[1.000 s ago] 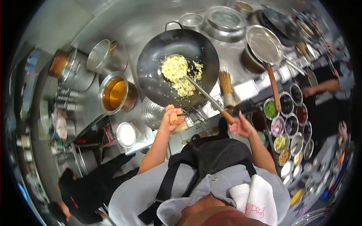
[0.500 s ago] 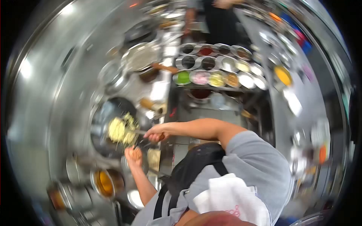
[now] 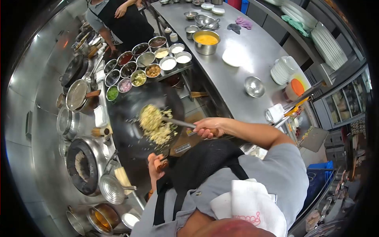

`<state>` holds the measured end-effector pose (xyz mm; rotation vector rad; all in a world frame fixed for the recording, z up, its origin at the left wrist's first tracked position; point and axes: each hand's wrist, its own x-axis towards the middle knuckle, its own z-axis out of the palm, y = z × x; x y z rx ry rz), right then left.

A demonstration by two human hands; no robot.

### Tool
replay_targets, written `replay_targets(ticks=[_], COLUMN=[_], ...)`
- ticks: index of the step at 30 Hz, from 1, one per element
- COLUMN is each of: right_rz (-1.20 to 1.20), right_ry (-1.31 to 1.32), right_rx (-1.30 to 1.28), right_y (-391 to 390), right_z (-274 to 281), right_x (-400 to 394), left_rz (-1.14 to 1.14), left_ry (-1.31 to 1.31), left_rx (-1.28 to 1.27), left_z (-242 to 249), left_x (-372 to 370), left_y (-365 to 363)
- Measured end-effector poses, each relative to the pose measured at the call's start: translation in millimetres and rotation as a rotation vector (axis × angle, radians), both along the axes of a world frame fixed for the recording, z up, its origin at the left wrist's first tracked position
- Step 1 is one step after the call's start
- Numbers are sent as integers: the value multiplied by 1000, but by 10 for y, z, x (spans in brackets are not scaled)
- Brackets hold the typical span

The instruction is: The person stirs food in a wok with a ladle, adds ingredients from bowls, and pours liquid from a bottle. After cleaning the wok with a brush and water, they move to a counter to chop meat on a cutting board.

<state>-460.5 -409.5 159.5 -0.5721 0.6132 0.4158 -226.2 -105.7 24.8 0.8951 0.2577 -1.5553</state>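
A large dark wok (image 3: 122, 118) hangs in front of the body, tilted and slightly blurred. My left hand (image 3: 156, 162) is wrapped round its handle at the near side. My right hand (image 3: 208, 128) grips the wooden handle of a metal ladle (image 3: 179, 123). The ladle's head lies in the food. Yellowish fried rice (image 3: 158, 128) is heaped round it in the wok, with loose grains scattered on the dark surface.
Round seasoning tins (image 3: 138, 78) stand beyond the wok. A burner ring (image 3: 82, 166) and a strainer (image 3: 112, 189) are at left. The steel counter (image 3: 237, 87) at right holds a pot of yellow liquid (image 3: 206, 41). A co-worker (image 3: 122, 23) stands ahead.
The view has swung to the right. The wok has left the stove area at left and is now beside the seasoning tins, with both hands moved along with it.
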Motion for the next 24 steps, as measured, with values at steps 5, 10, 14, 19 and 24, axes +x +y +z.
replay_targets(ticks=[5,10,14,19,24], right_rz=[-318,-675,-807,-900,-963], right_ry=[-28,-206,-181,42,-5], right_rx=[52,32,-231,-724,-562], right_y=[-170,-427,-864,-1538,-1928], right_z=[117,476,531,2,-669], right_x=[-1239,-2096,-2244,-2045,-2062], left_rz=[42,-56,-8,61,121], left_ry=[-54,-91,-91,-94,-180], left_rx=[23,-36,8,-25,-24], left_z=[94,147,309,217,181], left_x=[-894,-1220,-1329,-1270,-1179], left_y=[-972,-1204,-1142,-774,-379])
